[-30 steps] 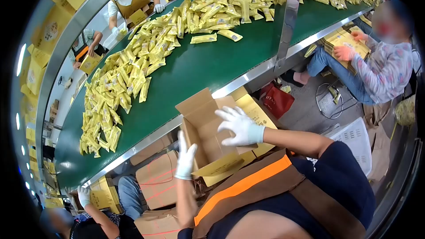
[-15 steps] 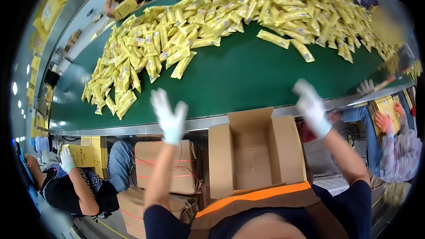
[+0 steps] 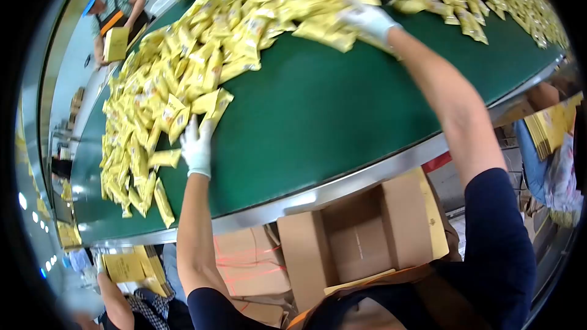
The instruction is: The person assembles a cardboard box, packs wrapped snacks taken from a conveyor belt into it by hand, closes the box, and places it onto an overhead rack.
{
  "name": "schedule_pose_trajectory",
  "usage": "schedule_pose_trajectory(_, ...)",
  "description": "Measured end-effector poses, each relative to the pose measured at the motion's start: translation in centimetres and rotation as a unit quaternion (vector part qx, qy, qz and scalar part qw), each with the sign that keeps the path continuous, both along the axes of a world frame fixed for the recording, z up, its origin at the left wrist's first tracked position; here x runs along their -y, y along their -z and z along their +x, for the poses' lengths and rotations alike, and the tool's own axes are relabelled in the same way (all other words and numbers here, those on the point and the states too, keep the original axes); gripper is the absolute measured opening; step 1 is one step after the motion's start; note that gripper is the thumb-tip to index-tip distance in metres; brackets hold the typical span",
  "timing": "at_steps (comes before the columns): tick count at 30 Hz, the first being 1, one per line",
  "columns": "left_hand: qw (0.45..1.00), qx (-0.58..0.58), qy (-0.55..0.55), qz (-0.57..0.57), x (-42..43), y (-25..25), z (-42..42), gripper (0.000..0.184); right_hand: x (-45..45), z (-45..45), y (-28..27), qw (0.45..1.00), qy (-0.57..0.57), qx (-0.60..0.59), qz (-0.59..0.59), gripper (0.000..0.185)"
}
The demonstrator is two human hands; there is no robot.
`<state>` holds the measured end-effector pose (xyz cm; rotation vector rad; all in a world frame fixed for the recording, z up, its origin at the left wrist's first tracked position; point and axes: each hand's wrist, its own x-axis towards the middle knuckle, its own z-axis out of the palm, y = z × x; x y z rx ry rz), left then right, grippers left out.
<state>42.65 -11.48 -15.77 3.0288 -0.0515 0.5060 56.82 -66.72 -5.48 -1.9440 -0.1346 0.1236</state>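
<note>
Yellow sachet-like packets (image 3: 241,30) lie in a long heap on the green conveyor belt (image 3: 306,122). My left hand (image 3: 197,150), in a white glove, is at the heap's near left edge. Its fingers are apart, with the tips by a yellow packet (image 3: 214,105). My right hand (image 3: 370,21), also gloved, reaches far over the belt onto the packets. Its fingers are blurred and partly hidden among them, so their grip does not show. Below the belt, close to my body, stands an open cardboard box (image 3: 358,238), and I see its bare inside.
A metal rail (image 3: 293,201) runs along the belt's near edge. Strapped cartons (image 3: 254,260) stand left of the box. Across the belt a person (image 3: 119,21) holds a yellow box (image 3: 115,44). Other people work at both sides, near flat yellow cartons (image 3: 550,128).
Both my hands have moved from above the belt's near edge out to the packets, the left one leftward, the right one farther away. The camera view has turned and shifted.
</note>
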Motion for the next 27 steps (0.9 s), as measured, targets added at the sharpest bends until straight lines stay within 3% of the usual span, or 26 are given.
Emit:
schedule_pose_trajectory(1,0.968,-0.056,-0.109,-0.219,7.7,-4.2,0.4,0.070,-1.7,-1.2,-1.3,0.988,-0.014,0.061,-0.139,0.092)
schedule_pose_trajectory(2,0.941,-0.037,-0.018,-0.335,9.4,-2.3,2.4,0.073,-3.3,-2.0,-1.3,0.980,-0.029,0.077,-0.183,0.088)
schedule_pose_trajectory(3,0.952,-0.107,-0.056,-0.280,13.7,-4.9,2.2,0.074,-5.0,-3.4,-2.5,0.970,-0.099,0.079,-0.208,0.087)
schedule_pose_trajectory(4,0.962,-0.103,-0.010,-0.254,16.1,-4.9,1.8,0.071,-6.7,-3.0,-0.8,0.958,-0.110,0.080,-0.251,0.086)
schedule_pose_trajectory(6,0.972,-0.090,0.083,-0.203,20.9,-4.8,1.0,0.067,-7.4,-6.6,-2.9,0.958,-0.148,0.076,-0.232,0.074)
schedule_pose_trajectory(7,0.946,-0.090,0.073,-0.302,22.8,-6.7,-0.6,0.066,-7.0,-7.6,-4.1,0.960,-0.179,0.055,-0.209,0.072)
schedule_pose_trajectory(9,0.875,-0.104,0.082,-0.465,22.5,-7.6,-3.7,0.064,-4.6,-6.6,-3.1,0.900,-0.156,0.274,-0.300,0.066)
schedule_pose_trajectory(10,0.897,-0.064,0.125,-0.420,21.8,-8.0,-5.6,0.065,-3.1,-6.7,-6.9,0.905,-0.158,0.189,-0.346,0.063)
schedule_pose_trajectory(11,0.945,-0.034,0.150,-0.288,20.7,-7.5,-6.8,0.068,-1.1,-4.7,-7.1,0.923,-0.070,0.194,-0.324,0.065)
schedule_pose_trajectory(12,0.943,-0.026,0.139,-0.301,20.5,-7.5,-7.6,0.071,0.9,-2.7,-7.3,0.935,0.018,0.200,-0.291,0.066)
schedule_pose_trajectory(13,0.941,-0.011,0.130,-0.312,20.6,-7.7,-7.8,0.075,3.0,1.8,-4.9,0.923,0.111,0.236,-0.284,0.076)
schedule_pose_trajectory(14,0.950,-0.006,0.118,-0.290,20.9,-7.7,-7.7,0.079,4.3,4.4,-3.6,0.936,0.139,0.204,-0.252,0.098)
schedule_pose_trajectory(15,0.958,0.001,0.104,-0.268,21.3,-7.7,-7.4,0.083,5.1,6.4,-1.7,0.949,0.162,0.139,-0.233,0.105)
schedule_pose_trajectory(19,0.939,0.001,0.052,-0.340,22.5,-8.0,-3.0,0.095,-3.1,3.9,-4.4,0.895,-0.054,0.056,-0.440,0.109)
schedule_pose_trajectory(20,0.941,-0.022,0.037,-0.335,23.4,-8.2,-1.6,0.095,-4.1,2.8,-4.7,0.922,-0.130,0.049,-0.362,0.110)
schedule_pose_trajectory(21,0.942,-0.043,0.025,-0.331,24.4,-8.6,-0.3,0.095,-5.5,2.0,-4.4,0.914,-0.185,0.074,-0.353,0.105)
schedule_pose_trajectory(23,0.944,-0.089,0.073,-0.309,25.9,-8.5,0.6,0.084,-7.7,-0.6,-4.5,0.876,-0.216,0.118,-0.415,0.101)
schedule_pose_trajectory(27,0.930,-0.129,0.177,-0.295,24.4,-8.3,-3.1,0.063,-5.8,-4.6,-5.7,0.850,-0.282,0.112,-0.430,0.095)
